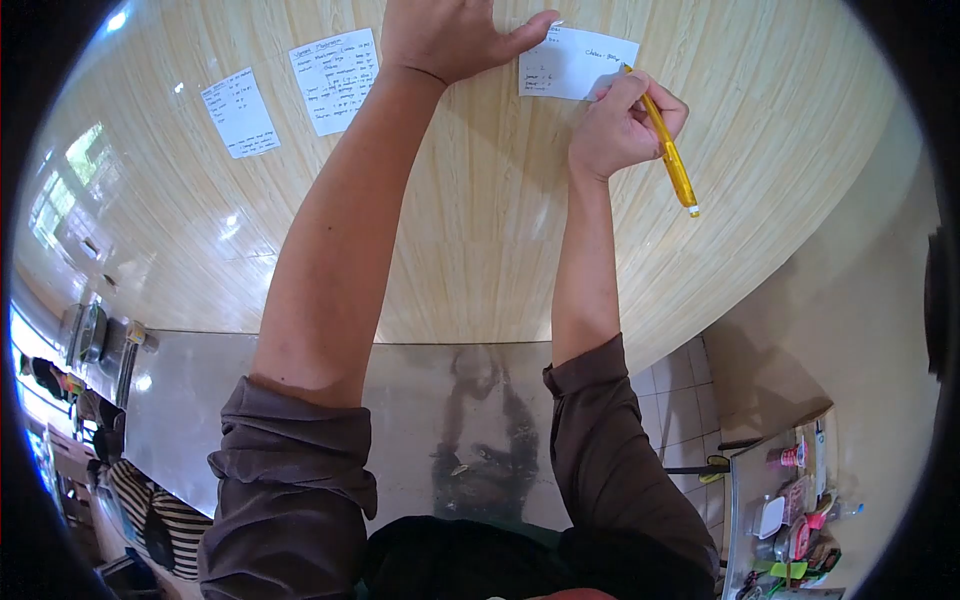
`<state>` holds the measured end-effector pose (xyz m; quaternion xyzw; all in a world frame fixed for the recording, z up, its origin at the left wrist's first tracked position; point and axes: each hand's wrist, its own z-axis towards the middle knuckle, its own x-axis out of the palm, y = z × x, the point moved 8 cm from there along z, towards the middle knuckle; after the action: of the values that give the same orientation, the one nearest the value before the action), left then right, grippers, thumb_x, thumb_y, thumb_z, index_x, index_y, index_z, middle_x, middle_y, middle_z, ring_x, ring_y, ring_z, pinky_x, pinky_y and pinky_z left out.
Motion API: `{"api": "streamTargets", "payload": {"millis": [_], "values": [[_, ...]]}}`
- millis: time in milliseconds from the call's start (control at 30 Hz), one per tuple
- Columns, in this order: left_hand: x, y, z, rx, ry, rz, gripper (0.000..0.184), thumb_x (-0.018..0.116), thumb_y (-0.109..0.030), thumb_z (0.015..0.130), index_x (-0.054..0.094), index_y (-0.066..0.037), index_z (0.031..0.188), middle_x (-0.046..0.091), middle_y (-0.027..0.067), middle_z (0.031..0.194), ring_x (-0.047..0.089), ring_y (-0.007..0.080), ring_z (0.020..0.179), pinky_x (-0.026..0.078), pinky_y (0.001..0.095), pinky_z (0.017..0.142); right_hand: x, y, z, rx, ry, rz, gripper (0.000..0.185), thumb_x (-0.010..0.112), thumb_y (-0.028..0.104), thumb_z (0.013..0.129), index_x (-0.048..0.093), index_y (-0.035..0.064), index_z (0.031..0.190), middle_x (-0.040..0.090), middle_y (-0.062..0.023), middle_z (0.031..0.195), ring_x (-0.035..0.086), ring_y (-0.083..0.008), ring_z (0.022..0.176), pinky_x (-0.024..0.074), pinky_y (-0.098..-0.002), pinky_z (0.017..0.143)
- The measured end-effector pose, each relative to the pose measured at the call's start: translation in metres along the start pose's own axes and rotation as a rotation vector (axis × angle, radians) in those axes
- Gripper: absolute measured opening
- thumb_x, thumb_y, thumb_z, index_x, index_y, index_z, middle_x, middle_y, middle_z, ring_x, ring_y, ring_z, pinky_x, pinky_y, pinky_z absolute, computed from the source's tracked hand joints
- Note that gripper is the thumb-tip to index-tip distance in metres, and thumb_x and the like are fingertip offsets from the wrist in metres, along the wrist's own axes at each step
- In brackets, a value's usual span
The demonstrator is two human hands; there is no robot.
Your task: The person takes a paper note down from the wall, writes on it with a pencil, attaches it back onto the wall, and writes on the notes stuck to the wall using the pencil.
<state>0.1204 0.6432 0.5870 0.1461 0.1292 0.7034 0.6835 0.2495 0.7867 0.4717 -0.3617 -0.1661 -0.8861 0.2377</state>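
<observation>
My right hand (625, 125) grips a yellow pen (668, 150), with its tip at the handwriting on a white note sheet (560, 75). That sheet lies against a pale wood-grain wall panel (480, 220). My left hand (445, 40) is spread against the panel, its thumb reaching the sheet's upper left corner; the upper fingers are cut off by the frame's top edge. Left of my left forearm, a larger handwritten sheet (335, 85) and a smaller handwritten sheet (240, 115) are on the same panel.
Below the panel runs a grey metal counter (410, 430). Metal containers (90, 330) stand at its far left. A person in a striped top (160, 510) is at the lower left. On the right, a side table (745, 490) carries several cups and packets near a tiled floor (680, 400).
</observation>
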Motion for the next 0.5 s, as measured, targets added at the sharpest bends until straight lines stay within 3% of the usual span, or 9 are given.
{"api": "streamTargets", "payload": {"millis": [233,500], "values": [[0.0018,-0.0006,-0.0004,0.017,0.014,0.045,0.071,0.084,-0.031,0.065,0.047,-0.007,0.121,0.05,0.015,0.134,0.047,0.0336,0.126,0.037,0.0467,0.101,0.0009,-0.0037,0.0027,-0.079,0.026,-0.153,0.017,0.058,0.002,0.094,0.042,0.0047,0.098,0.057,-0.0071,0.072,0.051,-0.0087,0.052,0.0415,-0.0209,0.046],[-0.0015,-0.0017,-0.0002,0.019,-0.012,0.0,0.071,0.084,-0.031,0.064,0.047,-0.007,0.12,0.05,0.0149,0.134,0.047,0.0336,0.125,0.037,0.0464,0.102,0.0023,-0.0037,0.0026,-0.016,0.046,-0.033,0.018,0.058,0.001,0.094,0.042,0.005,0.099,0.056,-0.0058,0.07,0.053,-0.0083,0.054,0.042,-0.0197,0.047]]}}
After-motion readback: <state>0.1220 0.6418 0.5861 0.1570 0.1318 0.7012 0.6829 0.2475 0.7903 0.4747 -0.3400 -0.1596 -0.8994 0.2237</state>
